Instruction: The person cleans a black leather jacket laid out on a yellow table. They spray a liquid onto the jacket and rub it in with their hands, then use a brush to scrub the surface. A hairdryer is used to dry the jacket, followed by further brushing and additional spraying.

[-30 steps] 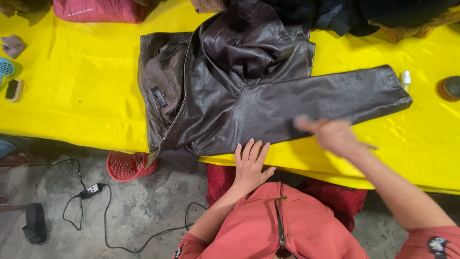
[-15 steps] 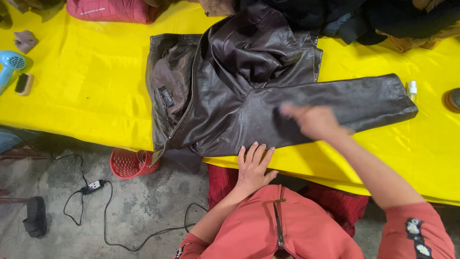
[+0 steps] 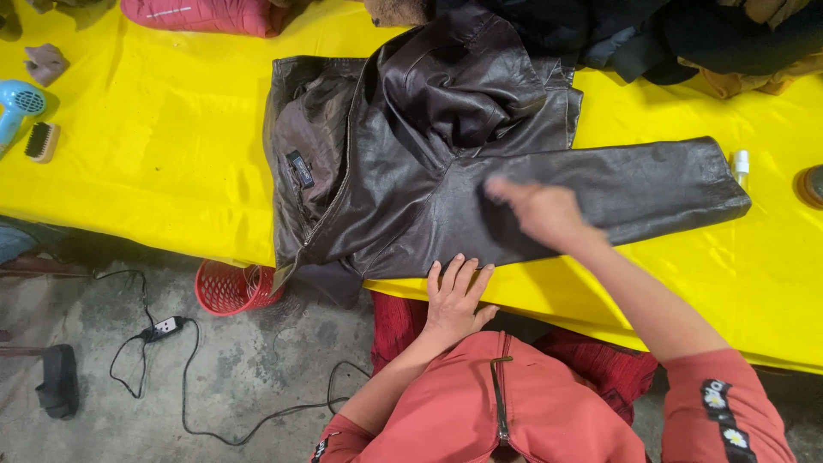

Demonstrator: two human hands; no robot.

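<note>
The fingers of the right hand (image 3: 542, 213) are blurred, so whether they are spread or pressed together cannot be told; the hand lies palm down on the sleeve (image 3: 617, 184) of a dark brown leather jacket (image 3: 411, 163), touching the leather near where the sleeve meets the body of the garment. The fingers of the left hand (image 3: 454, 300) are stretched out flat and slightly fanned, thumb held apart, their tips resting on the lower hem of the jacket right at the near edge of the table (image 3: 154, 163), with the palm hanging just off that edge. Neither hand pinches or grips anything. The jacket lies spread near the middle of the yellow-covered table, its front opened so the lining and a small label show on the left, its sleeve stretched out toward the right edge, and a corner of its hem drooping over the near edge. Just beyond the cuff stands a small white bottle (image 3: 741, 163). At the left edge lie a light blue hair dryer (image 3: 19, 107) and a small brush (image 3: 41, 141). A heap of dark clothes (image 3: 669, 34) sits along the far edge. On the floor below are a red basket (image 3: 227, 287) and a black cable (image 3: 163, 330).
</note>
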